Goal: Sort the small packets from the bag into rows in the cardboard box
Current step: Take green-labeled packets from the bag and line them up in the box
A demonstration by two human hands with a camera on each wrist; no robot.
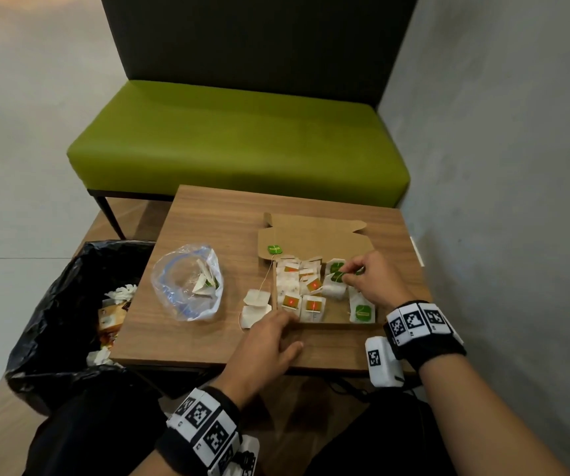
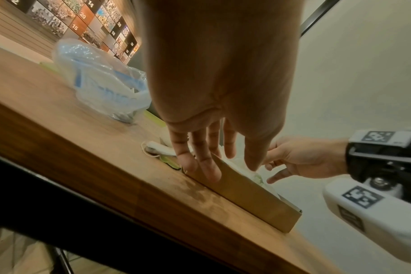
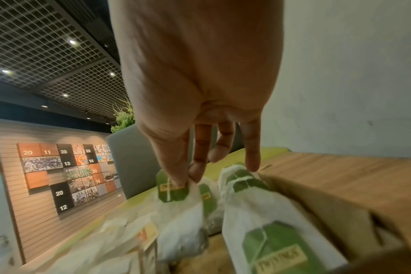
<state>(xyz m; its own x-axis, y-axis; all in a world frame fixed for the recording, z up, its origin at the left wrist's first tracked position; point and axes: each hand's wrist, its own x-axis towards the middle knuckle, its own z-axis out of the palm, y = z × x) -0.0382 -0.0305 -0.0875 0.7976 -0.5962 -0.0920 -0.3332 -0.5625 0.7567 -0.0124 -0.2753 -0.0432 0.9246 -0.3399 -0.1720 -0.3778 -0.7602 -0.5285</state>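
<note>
An open cardboard box (image 1: 331, 326) sits on the wooden table (image 1: 208, 218). Red-tagged packets (image 1: 292, 302) fill its left side and green-tagged ones (image 1: 362, 312) its right. My right hand (image 1: 343, 274) reaches into the box, where thumb and forefinger pinch a green-tagged packet (image 3: 181, 213) by its top edge. My left hand (image 1: 276, 333) rests with straight fingers (image 2: 209, 166) on the box's front left corner (image 2: 246, 194). The clear plastic bag (image 1: 187, 283) lies to the left with a few packets inside. Two plain packets (image 1: 256, 304) lie on the table beside the box.
A black bin bag (image 1: 80, 304) with rubbish stands off the table's left edge. Behind the table is a green bench (image 1: 235, 142), and a grey wall (image 1: 517, 166) runs close along the right. A green tag (image 1: 274, 249) on a string hangs over the box's left wall.
</note>
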